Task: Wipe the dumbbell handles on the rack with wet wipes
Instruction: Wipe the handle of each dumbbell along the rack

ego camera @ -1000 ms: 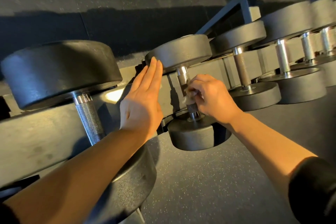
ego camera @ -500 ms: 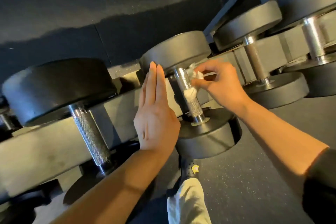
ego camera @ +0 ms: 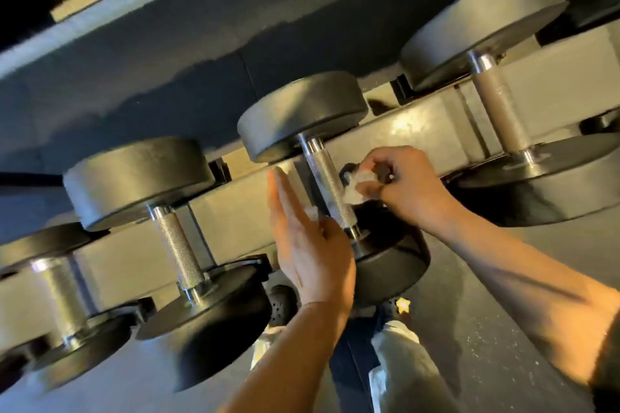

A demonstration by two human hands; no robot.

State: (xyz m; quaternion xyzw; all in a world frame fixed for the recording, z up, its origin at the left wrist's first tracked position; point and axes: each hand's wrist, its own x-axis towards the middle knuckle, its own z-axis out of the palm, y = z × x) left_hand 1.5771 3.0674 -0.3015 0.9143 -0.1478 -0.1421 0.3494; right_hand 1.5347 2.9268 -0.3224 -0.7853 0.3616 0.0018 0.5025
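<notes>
- Your right grip point(ego camera: 407, 188) pinches the wipe point(ego camera: 357, 189), fingers curled, wipe touching the right side of the handle point(ego camera: 330, 188).
- Your left grip point(ego camera: 310, 245) is flat, fingers straight and together, just left of that handle.
- Dumbbell sits on the rack point(ego camera: 235, 204), between two others.

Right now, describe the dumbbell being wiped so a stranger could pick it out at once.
Look along the rack at its row of black dumbbells. The dumbbell sits between the two hands, its knurled silver handle running down to a lower black head. Unlike its neighbours, it has a crumpled white wipe pressed against its handle by the right hand.
</notes>
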